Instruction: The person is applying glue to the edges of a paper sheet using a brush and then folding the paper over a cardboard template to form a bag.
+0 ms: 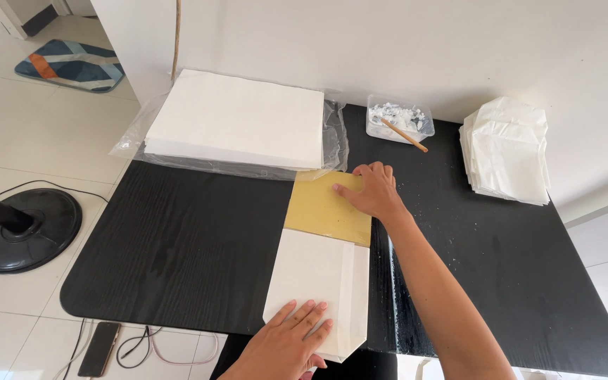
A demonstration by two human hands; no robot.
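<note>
- Centrally, a white paper sheet (317, 281) lies flat on the black worktop (177, 239), its side edges folded inward and its near corner cut at a slant; its near end reaches past the worktop's front edge.
- Left hand (286, 341): open, fingers spread, pressing flat on the near end of the paper sheet; it grips nothing.
- Yellow board (321, 211): lies under the far end of the paper sheet and sticks out beyond it toward the wall.
- Right hand (371, 191): open, palm down, fingertips resting on the far right part of the yellow board; it grips nothing.
- Paper stack (237, 119): a thick pile of white sheets on clear plastic wrap, at the far left of the worktop, just beyond the yellow board.
- Plastic tub (399, 118): clear, holds white paste and a wooden stick, near the wall.
- Folded pile (507, 151): finished white pieces, at the far right.
- Floor: a fan base (26, 229), a phone (100, 348) and a rug (72, 65).
</note>
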